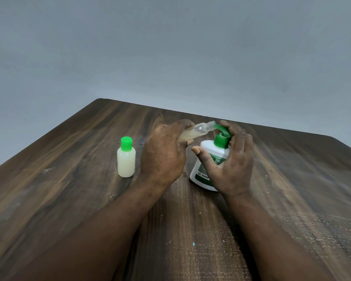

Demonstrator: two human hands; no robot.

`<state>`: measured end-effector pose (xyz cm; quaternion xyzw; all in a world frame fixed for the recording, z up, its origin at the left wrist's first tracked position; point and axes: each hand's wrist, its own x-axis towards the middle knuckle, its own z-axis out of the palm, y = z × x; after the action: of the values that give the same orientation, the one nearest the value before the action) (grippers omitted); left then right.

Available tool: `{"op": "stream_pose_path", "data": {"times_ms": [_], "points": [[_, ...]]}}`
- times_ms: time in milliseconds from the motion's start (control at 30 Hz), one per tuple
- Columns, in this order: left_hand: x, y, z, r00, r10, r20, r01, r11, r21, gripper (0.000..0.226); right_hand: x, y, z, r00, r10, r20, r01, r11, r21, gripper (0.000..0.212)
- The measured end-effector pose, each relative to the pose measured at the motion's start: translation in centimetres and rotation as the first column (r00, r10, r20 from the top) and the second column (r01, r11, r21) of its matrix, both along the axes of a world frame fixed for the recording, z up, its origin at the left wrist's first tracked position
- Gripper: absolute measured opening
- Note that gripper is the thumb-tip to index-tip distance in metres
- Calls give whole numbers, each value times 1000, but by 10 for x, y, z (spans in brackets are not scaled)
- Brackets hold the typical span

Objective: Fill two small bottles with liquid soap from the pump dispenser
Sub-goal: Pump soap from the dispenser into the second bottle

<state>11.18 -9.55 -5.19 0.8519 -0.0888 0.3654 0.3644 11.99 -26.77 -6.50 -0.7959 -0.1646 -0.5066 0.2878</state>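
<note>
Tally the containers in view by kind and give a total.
Small bottles: 2 (green-capped bottle standing upright, uncapped bottle gripped by the left hand)
Pump dispenser: 1
Total: 3

I get soft, even, rather dim light, a pale sheen on the wooden table [55,165], the grey wall [170,47] smoothly graded, fine detail slightly soft, and wide-angle stretching toward the edges.

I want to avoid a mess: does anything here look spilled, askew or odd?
No clear spill shows. Only the open bottle in the left hand is tilted almost sideways, mouth at the nozzle of the pump dispenser; the capped bottle stands upright.
</note>
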Motion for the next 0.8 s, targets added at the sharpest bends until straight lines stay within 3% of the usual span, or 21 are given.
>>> {"op": "stream_pose_path", "data": {"times_ms": [200, 600, 800], "points": [[1, 0, 0, 1000, 8, -7, -8, 1000, 9, 33, -2, 0, 4, 999, -18, -48, 19, 1000, 8, 87], [2, 1, -1, 1000, 10, -28, -10, 1000, 12, 34, 1, -1, -1, 1000, 14, -2, -14, 1000, 2, 80], [3, 0, -2, 1000, 4, -23, -4, 1000, 6, 35, -2, -2, 5, 999, -8, -39, 8, 1000, 6, 87]]}}
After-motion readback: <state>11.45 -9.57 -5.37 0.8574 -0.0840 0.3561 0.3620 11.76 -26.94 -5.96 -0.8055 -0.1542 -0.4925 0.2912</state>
